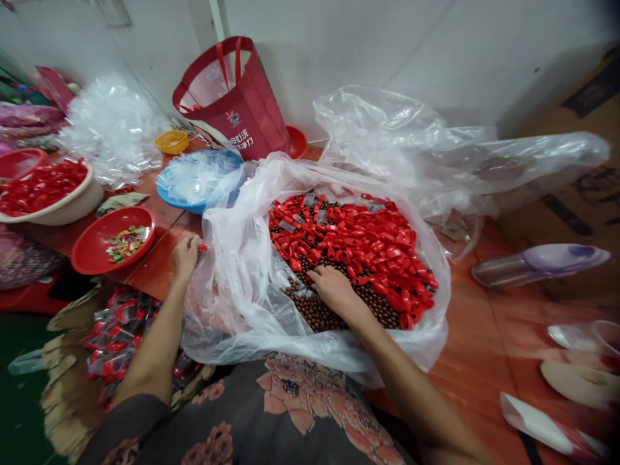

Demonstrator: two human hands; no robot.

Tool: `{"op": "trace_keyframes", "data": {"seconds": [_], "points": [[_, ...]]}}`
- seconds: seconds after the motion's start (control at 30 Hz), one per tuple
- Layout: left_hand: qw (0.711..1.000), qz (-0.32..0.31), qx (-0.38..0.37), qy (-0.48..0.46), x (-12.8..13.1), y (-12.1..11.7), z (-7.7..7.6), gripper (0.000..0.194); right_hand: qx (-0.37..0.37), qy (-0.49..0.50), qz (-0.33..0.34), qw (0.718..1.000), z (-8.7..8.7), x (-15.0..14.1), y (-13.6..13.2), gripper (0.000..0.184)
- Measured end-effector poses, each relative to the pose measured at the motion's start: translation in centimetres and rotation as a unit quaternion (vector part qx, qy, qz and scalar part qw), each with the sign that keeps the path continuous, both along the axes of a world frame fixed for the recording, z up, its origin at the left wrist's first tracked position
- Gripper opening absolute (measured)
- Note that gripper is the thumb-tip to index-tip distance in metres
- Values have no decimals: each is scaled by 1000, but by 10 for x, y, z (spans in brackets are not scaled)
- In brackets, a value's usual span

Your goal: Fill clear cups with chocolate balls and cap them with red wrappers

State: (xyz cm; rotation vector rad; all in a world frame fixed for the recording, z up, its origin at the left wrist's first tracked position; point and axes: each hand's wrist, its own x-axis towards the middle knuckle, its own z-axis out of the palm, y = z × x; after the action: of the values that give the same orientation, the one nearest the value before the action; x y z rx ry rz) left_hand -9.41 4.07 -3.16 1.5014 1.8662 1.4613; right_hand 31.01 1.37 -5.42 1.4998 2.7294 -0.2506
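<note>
Reaching into the clear bag (242, 258) in the middle of the frame, the right hand (333, 289) touches the brown balls (317, 315); I cannot tell if its fingers are open or closed. Red pieces (387, 248) lie in a heap on the balls, up and right of that hand. Left of the middle, the left hand (185, 257) pinches a small red bit (202, 247). Near it, at the frame's left, a red bowl (88, 248) holds colorful bits (126, 244).
</note>
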Motion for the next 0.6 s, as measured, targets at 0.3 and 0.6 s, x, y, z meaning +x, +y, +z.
{"op": "trace_keyframes", "data": {"seconds": [0.3, 0.6], "points": [[931, -307, 15, 197, 163, 70, 35, 17, 26, -8, -67, 997, -15, 10, -5, 24], [885, -402, -157, 174, 198, 140, -10, 23, 53, 199, -161, 965, -20, 52, -40, 33]]}}
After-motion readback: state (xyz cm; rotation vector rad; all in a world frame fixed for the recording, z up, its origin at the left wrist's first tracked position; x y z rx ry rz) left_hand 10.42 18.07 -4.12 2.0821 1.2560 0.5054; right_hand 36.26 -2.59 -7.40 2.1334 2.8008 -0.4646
